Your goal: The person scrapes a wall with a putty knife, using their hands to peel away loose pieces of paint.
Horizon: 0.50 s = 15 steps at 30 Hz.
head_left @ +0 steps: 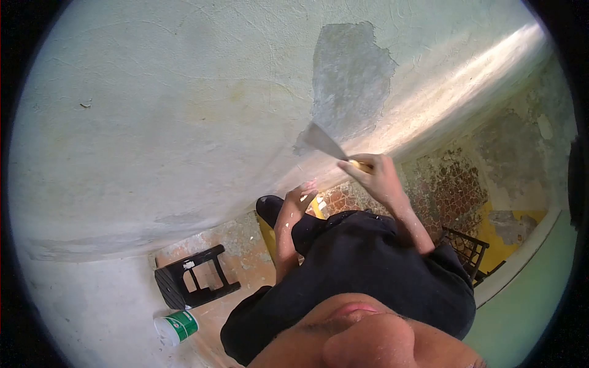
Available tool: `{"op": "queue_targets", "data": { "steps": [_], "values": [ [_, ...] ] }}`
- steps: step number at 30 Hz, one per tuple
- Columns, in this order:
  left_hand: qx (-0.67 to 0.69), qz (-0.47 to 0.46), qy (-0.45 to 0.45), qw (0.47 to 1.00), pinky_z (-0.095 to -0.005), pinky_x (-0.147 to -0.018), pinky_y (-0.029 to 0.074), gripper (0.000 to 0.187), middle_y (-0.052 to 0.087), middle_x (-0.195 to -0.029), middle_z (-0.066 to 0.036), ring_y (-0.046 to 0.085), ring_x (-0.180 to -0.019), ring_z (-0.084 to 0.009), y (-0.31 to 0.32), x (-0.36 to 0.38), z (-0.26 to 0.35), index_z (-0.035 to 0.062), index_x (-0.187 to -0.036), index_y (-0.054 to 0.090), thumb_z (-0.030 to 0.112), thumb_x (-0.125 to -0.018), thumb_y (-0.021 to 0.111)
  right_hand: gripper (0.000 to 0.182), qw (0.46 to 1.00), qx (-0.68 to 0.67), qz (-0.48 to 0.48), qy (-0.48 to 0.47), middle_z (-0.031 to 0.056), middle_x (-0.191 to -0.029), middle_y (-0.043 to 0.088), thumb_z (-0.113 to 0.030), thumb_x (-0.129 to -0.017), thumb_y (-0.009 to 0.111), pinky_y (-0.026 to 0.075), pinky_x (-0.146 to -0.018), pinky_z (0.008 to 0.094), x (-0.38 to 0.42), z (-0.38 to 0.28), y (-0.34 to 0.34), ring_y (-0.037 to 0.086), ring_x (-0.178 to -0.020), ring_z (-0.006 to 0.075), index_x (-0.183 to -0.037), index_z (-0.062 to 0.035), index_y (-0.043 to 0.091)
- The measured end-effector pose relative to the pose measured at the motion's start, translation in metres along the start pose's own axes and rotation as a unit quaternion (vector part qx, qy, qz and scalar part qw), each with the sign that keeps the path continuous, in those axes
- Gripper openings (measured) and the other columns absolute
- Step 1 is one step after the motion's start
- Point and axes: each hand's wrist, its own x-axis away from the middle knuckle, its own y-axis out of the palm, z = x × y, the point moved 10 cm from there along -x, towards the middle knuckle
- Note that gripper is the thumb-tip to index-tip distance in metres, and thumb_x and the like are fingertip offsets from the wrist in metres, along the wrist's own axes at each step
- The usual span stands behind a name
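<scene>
My right hand (pixel 374 175) is wrapped round the yellow handle of a wide scraper (pixel 326 142). The scraper's blade points up and left against or close to the wall (pixel 184 110), at the lower end of a bare grey patch (pixel 353 73). Lower and to the left, my left hand (pixel 300 197) is near the wall with its fingers bent. White specks dot both forearms. What the left fingers hold, if anything, is too small to make out.
A black stool (pixel 196 277) lies at the lower left, beside a white and green bucket (pixel 177 327). A dark metal rack (pixel 467 251) is at the lower right. Flakes litter the patterned floor (pixel 445 190). A light green surface (pixel 527 279) borders the right side.
</scene>
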Motion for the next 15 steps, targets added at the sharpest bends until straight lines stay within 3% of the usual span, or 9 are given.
{"op": "queue_targets", "data": {
  "steps": [1, 4, 6, 10, 12, 14, 15],
  "values": [
    [0.001, 0.001, -0.001, 1.0, -0.0354, -0.103, 0.05, 0.046, 0.066, -0.133, -0.018, 0.065, -0.123, -0.0265, 0.0, 0.0, 0.002, -0.0005, -0.137, 0.059, 0.024, -0.099, 0.066, 0.044, 0.999, 0.0, 0.016, 0.049, 0.018, -0.08, 0.075, -0.035, -0.094, 0.074, 0.053, -0.065, 0.0341, 0.005, 0.024, -0.008, 0.065, -0.069, 0.014, -0.107, 0.0065, 0.076],
    [-0.025, -0.01, -0.038, 0.999, -0.035, -0.101, 0.05, 0.045, 0.067, -0.133, -0.019, 0.066, -0.122, -0.026, 0.001, -0.003, 0.002, -0.0002, -0.137, 0.06, 0.024, -0.099, 0.066, 0.046, 0.994, 0.013, 0.085, 0.072, 0.0139, -0.083, 0.076, -0.036, -0.092, 0.077, 0.052, -0.065, 0.0275, 0.024, 0.063, -0.037, 0.065, -0.073, 0.0101, -0.108, 0.0069, 0.075],
    [-0.018, -0.013, -0.023, 0.999, -0.0345, -0.101, 0.05, 0.044, 0.067, -0.132, -0.019, 0.066, -0.121, -0.0254, 0.001, -0.007, 0.005, 0.0001, -0.136, 0.061, 0.023, -0.099, 0.066, 0.046, 0.993, 0.021, 0.084, 0.077, 0.0141, -0.084, 0.076, -0.036, -0.092, 0.077, 0.052, -0.065, 0.0272, 0.029, 0.067, -0.043, 0.066, -0.074, 0.0107, -0.109, 0.0069, 0.075],
    [-0.048, -0.02, -0.038, 0.998, -0.0347, -0.102, 0.05, 0.044, 0.066, -0.132, -0.02, 0.066, -0.122, -0.0259, -0.004, -0.008, 0.014, 0.0005, -0.136, 0.061, 0.025, -0.1, 0.065, 0.043, 0.996, -0.022, 0.081, 0.035, 0.0154, -0.079, 0.074, -0.034, -0.093, 0.076, 0.051, -0.062, 0.0282, -0.001, 0.019, -0.023, 0.062, -0.07, 0.0097, -0.108, 0.0064, 0.075],
    [-0.117, 0.011, 0.066, 0.991, -0.0353, -0.103, 0.049, 0.046, 0.066, -0.132, -0.022, 0.066, -0.121, -0.0283, -0.006, -0.013, 0.02, 0.0003, -0.136, 0.061, 0.029, -0.099, 0.064, 0.041, 0.998, 0.017, 0.038, 0.046, 0.0148, -0.071, 0.069, -0.033, -0.093, 0.075, 0.048, -0.059, 0.0298, 0.001, -0.004, -0.01, 0.057, -0.066, 0.009, -0.103, 0.0069, 0.075],
    [-0.098, 0.003, 0.071, 0.993, -0.0356, -0.103, 0.049, 0.047, 0.066, -0.132, -0.022, 0.065, -0.122, -0.0294, -0.008, -0.019, 0.019, 0.0002, -0.135, 0.061, 0.031, -0.099, 0.064, 0.04, 0.997, 0.061, -0.007, 0.057, 0.0142, -0.064, 0.065, -0.032, -0.094, 0.074, 0.045, -0.056, 0.0314, 0.0, -0.008, 0.0, 0.053, -0.063, 0.0084, -0.099, 0.0073, 0.075],
    [-0.082, -0.011, 0.069, 0.994, -0.0359, -0.104, 0.049, 0.049, 0.065, -0.132, -0.023, 0.065, -0.122, -0.0305, -0.003, -0.015, 0.014, 0.0001, -0.135, 0.061, 0.033, -0.099, 0.064, 0.042, 0.998, 0.048, 0.006, 0.037, 0.0174, -0.067, 0.067, -0.034, -0.096, 0.072, 0.048, -0.058, 0.0338, 0.003, -0.009, 0.002, 0.058, -0.062, 0.012, -0.099, 0.0073, 0.075]
  ]
}}
